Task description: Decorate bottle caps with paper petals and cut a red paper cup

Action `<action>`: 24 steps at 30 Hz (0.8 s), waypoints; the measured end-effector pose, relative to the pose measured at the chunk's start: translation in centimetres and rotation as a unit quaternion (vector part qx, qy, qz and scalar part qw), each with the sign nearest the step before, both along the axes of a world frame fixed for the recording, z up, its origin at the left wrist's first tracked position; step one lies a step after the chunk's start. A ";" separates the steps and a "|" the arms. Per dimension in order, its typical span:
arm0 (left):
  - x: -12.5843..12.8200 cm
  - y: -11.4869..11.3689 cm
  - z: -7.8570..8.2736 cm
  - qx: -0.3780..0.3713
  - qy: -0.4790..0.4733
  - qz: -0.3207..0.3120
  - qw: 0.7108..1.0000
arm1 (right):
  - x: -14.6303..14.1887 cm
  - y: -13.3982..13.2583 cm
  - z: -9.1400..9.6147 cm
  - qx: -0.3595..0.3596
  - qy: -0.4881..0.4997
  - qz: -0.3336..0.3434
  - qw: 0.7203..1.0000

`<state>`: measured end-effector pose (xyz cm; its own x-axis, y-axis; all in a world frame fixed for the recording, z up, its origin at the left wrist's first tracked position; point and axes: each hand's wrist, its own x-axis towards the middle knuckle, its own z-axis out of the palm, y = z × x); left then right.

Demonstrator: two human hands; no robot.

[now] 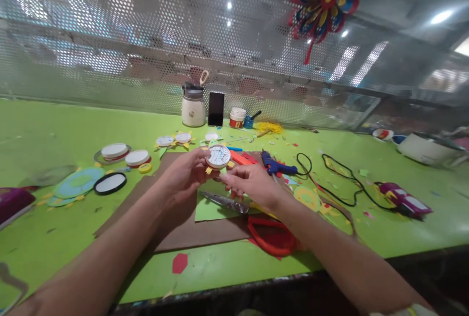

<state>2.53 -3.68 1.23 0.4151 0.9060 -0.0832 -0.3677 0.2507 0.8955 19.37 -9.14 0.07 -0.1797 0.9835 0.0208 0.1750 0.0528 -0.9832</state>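
My left hand (186, 172) holds up a small round white disc (218, 156) with yellow paper petals around its rim. Fingers of my right hand (251, 184) pinch the disc's lower edge, near a yellow petal. Both hands hover over a brown cardboard sheet (190, 230) and a green paper piece (208, 208). Scissors (227, 202) lie on the green paper just under my right hand. A blue glue gun (278, 165) rests to the right of the disc, its black cord (340, 179) trailing rightward.
Round lids and paper rings (117, 152) lie at the left, more petal discs (174, 139) behind. A cream jar (193, 106), a phone (216, 109) and small pots (237, 117) stand by the mesh wall. A red cutout (273, 235) lies near the front edge.
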 end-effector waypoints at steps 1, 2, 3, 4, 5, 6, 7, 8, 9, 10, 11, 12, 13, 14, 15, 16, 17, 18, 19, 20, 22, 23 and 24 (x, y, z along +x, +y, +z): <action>0.0 -0.1 0.0 -0.002 0.001 -0.001 1.000 | -0.3 -0.1 -0.1 -0.005 0.016 -0.001 1.000; 0.0 -0.1 0.1 -0.004 0.003 -0.005 1.000 | -0.5 -0.1 -0.2 -0.009 0.031 -0.001 0.999; 0.0 -0.1 0.2 -0.007 0.005 -0.009 1.000 | -0.6 -0.1 -0.3 -0.012 0.044 0.000 0.999; 0.0 -0.2 0.3 -0.010 0.005 -0.011 1.000 | -0.7 -0.1 -0.4 -0.013 0.056 0.003 0.998; 0.0 -0.2 0.4 -0.013 0.004 -0.012 1.000 | -0.8 0.0 -0.4 -0.014 0.066 0.006 0.998; 0.0 -0.2 0.5 -0.015 0.005 -0.011 1.000 | -0.8 0.0 -0.5 -0.013 0.074 0.009 0.997; 0.0 -0.3 0.6 -0.017 0.007 -0.009 1.000 | -0.8 0.0 -0.5 -0.013 0.080 0.012 0.997; 0.0 -0.3 0.7 -0.020 0.009 -0.005 1.000 | -0.8 0.0 -0.5 -0.012 0.085 0.013 0.996; 0.0 -0.4 0.7 -0.022 0.010 -0.001 1.000 | -0.8 0.0 -0.4 -0.010 0.089 0.014 0.996; 0.1 -0.4 0.8 -0.024 0.013 0.000 1.000 | -0.7 0.0 -0.4 -0.009 0.092 0.014 0.996; 0.2 -0.5 0.8 -0.025 0.016 -0.001 1.000 | -0.7 0.0 -0.4 -0.007 0.093 0.014 0.996; 0.2 -0.5 0.8 -0.024 0.017 -0.004 1.000 | -0.7 0.0 -0.4 -0.006 0.093 0.015 0.996; 0.3 -0.4 0.7 -0.021 0.017 -0.007 1.000 | -0.7 0.0 -0.4 -0.005 0.091 0.015 0.996; 0.3 -0.4 0.6 -0.019 0.018 -0.009 1.000 | -0.7 0.0 -0.4 -0.004 0.089 0.015 0.996; 0.3 -0.3 0.5 -0.017 0.020 -0.011 1.000 | -0.7 0.0 -0.4 -0.003 0.085 0.015 0.996; 0.3 -0.3 0.4 -0.016 0.022 -0.010 1.000 | -0.7 -0.1 -0.4 -0.001 0.079 0.014 0.997; 0.3 -0.2 0.3 -0.013 0.024 -0.008 1.000 | -0.7 -0.1 -0.4 0.001 0.072 0.011 0.997; 0.3 -0.2 0.2 -0.011 0.026 -0.007 1.000 | -0.7 -0.1 -0.3 0.004 0.062 0.008 0.998; 0.2 -0.1 0.1 -0.010 0.027 -0.005 1.000 | -0.7 -0.2 -0.3 0.009 0.049 0.004 0.999; 0.2 -0.1 0.1 -0.009 0.026 -0.004 1.000 | -0.6 -0.2 -0.2 0.015 0.036 -0.001 0.999; 0.2 -0.1 0.0 -0.014 0.017 -0.006 1.000 | -0.4 -0.4 0.2 0.032 0.013 -0.016 0.999; 0.2 -0.1 0.0 -0.018 0.011 -0.009 1.000 | -0.3 -0.4 0.4 0.040 0.006 -0.025 0.999; 0.2 -0.1 -0.1 -0.021 0.004 -0.012 1.000 | -0.2 -0.5 0.7 0.048 0.002 -0.034 0.998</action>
